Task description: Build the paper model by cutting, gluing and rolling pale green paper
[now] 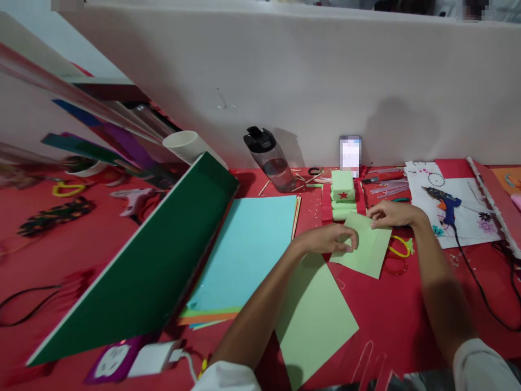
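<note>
A small sheet of light green paper (363, 255) lies tilted on the red table in front of me. My left hand (331, 239) rests over its left side, with curled fingers closed at the paper. At the upper right edge, my right hand (391, 213) pinches the same sheet between thumb and fingers. Just beyond stands a small green paper box (342, 186) with a red star, among red and green rolled pieces. A larger light green sheet (313, 320) lies under my left forearm. Yellow-handled scissors (400, 246) are partly hidden behind the small sheet.
Left are a stack of coloured paper (252, 233), a leaning green board (142, 266) and a white charger (152, 358). A water bottle (271, 163) and a lit phone (350, 155) stand along the wall. Right lies a blue glue gun (448, 206) with its cord.
</note>
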The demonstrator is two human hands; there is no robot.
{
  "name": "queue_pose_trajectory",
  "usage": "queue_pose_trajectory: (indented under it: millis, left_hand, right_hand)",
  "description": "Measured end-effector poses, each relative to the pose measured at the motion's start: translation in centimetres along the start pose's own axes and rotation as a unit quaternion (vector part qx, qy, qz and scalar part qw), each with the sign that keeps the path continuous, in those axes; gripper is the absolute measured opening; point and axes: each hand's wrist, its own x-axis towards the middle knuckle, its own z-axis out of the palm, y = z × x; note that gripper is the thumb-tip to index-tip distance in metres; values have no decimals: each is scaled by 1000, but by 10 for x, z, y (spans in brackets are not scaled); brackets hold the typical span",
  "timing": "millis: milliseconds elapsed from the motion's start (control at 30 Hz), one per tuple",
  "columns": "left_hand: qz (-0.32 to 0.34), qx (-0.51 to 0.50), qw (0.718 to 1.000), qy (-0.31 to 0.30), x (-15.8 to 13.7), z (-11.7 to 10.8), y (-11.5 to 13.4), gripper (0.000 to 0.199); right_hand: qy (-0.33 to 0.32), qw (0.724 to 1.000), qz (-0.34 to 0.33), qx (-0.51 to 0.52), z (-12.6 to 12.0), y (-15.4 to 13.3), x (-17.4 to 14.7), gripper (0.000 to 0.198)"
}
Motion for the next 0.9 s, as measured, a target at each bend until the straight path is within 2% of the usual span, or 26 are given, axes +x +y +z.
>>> queue_pose_trajectory:
  millis: [333,600,767,900]
  left_hand:
    - [-16,1,999,38,3,1,-6,27]
    - [-32,-10,994,105,0,0,-10,45]
    - [-30,-94,983,155,-9,-2,-11,62]
    - [-24,-17,981,192,-14,-9,-11,53]
  right_hand:
    - [-31,998,-24,40,2,1,1,18]
    - [-47,995,-39,75,3,4,4,30]
    - [-7,995,-53,87,-1,5,-4,31]
    - [53,992,-65,91,-5,5,-12,40]
